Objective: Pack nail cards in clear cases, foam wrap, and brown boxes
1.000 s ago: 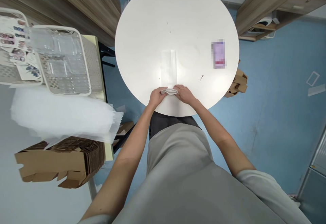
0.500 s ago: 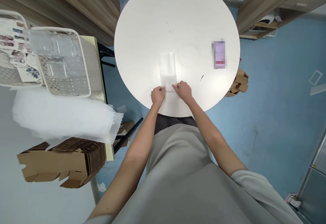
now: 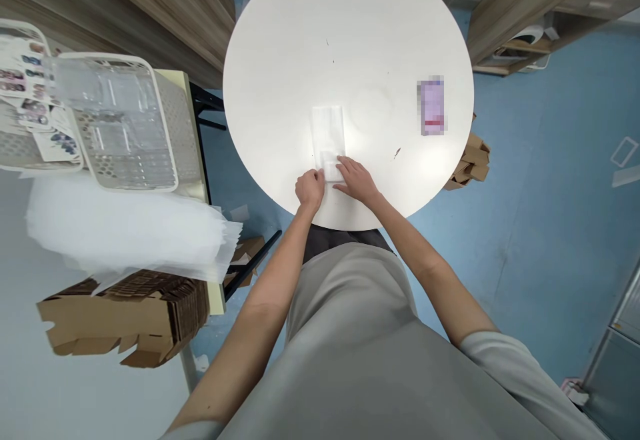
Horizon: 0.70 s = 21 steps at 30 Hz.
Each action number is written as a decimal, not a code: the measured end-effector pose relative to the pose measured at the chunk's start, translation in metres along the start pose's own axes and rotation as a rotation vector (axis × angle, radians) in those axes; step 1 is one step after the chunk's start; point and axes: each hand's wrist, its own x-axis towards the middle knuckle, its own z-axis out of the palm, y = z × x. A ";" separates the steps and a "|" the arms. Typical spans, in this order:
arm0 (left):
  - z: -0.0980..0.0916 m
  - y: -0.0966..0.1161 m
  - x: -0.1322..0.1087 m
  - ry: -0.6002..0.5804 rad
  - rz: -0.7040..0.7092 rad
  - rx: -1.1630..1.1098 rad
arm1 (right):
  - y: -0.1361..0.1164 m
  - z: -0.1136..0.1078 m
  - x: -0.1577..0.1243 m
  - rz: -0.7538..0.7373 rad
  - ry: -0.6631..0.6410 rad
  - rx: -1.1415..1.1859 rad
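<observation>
A thin, whitish translucent packing sleeve point(image 3: 329, 128) lies lengthwise on the round white table point(image 3: 280, 47). At its near end a smaller pale rectangle shows; I cannot tell whether this is a fold or something inside. My left hand point(image 3: 310, 189) is closed, its thumb and forefinger pinching the sleeve's near left corner. On the near right part rests my right hand point(image 3: 358, 181), its fingers stretched out and thumb apart at the lower edge.
A blurred purple rectangular object point(image 3: 433, 107) lies on the table's right side. To the left are a white basket point(image 3: 173, 153) of clear plastic boxes, a pile of white translucent sheets point(image 3: 125, 227) and stacked flat cardboard boxes point(image 3: 115, 323). More cardboard point(image 3: 473, 160) shows beyond the table's right edge.
My right hand has gone from pinching the sleeve's near right corner to lying with fingers spread over it. The folded-looking near part now appears flatter. My left hand has hardly moved.
</observation>
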 end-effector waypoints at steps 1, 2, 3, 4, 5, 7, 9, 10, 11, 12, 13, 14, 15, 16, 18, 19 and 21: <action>-0.001 0.001 0.000 0.018 0.018 0.020 | 0.002 0.000 -0.001 -0.009 -0.008 0.000; -0.003 0.001 0.000 0.048 0.064 0.038 | 0.004 0.000 -0.002 -0.013 -0.013 0.001; -0.004 0.001 0.001 0.071 0.147 0.053 | 0.005 0.000 -0.002 -0.014 -0.015 0.004; -0.006 0.000 0.002 0.071 0.262 0.067 | 0.005 0.000 -0.002 -0.014 -0.012 0.008; -0.008 -0.001 0.003 0.038 0.395 0.084 | 0.005 0.000 -0.002 -0.015 -0.007 0.011; -0.012 -0.005 0.007 -0.100 0.630 0.131 | 0.005 0.000 -0.001 -0.022 0.000 0.010; -0.015 -0.010 0.011 -0.215 0.728 0.186 | 0.005 -0.002 0.000 -0.033 -0.002 -0.006; -0.017 -0.012 0.013 -0.239 0.733 0.205 | 0.006 -0.004 0.001 -0.039 -0.008 -0.017; -0.018 -0.014 0.015 -0.249 0.728 0.211 | 0.006 -0.006 0.001 -0.048 -0.017 -0.026; -0.019 -0.016 0.017 -0.253 0.720 0.206 | 0.006 -0.008 0.000 -0.057 -0.026 -0.033; -0.020 -0.017 0.018 -0.253 0.711 0.191 | 0.006 -0.010 0.000 -0.065 -0.034 -0.035; -0.021 -0.018 0.019 -0.248 0.695 0.168 | 0.006 -0.012 -0.001 -0.071 -0.040 -0.033; -0.021 -0.019 0.019 -0.244 0.671 0.142 | 0.005 -0.013 -0.002 -0.070 -0.044 -0.027; -0.022 -0.019 0.019 -0.242 0.635 0.117 | 0.004 -0.015 -0.004 -0.060 -0.046 -0.018; -0.024 -0.019 0.019 -0.246 0.540 0.073 | 0.001 -0.016 -0.007 -0.022 -0.045 0.007; -0.025 -0.019 0.018 -0.252 0.497 0.051 | 0.000 -0.016 -0.009 -0.001 -0.041 0.020; -0.028 -0.019 0.018 -0.256 0.439 0.006 | -0.001 -0.016 -0.011 0.034 -0.026 0.046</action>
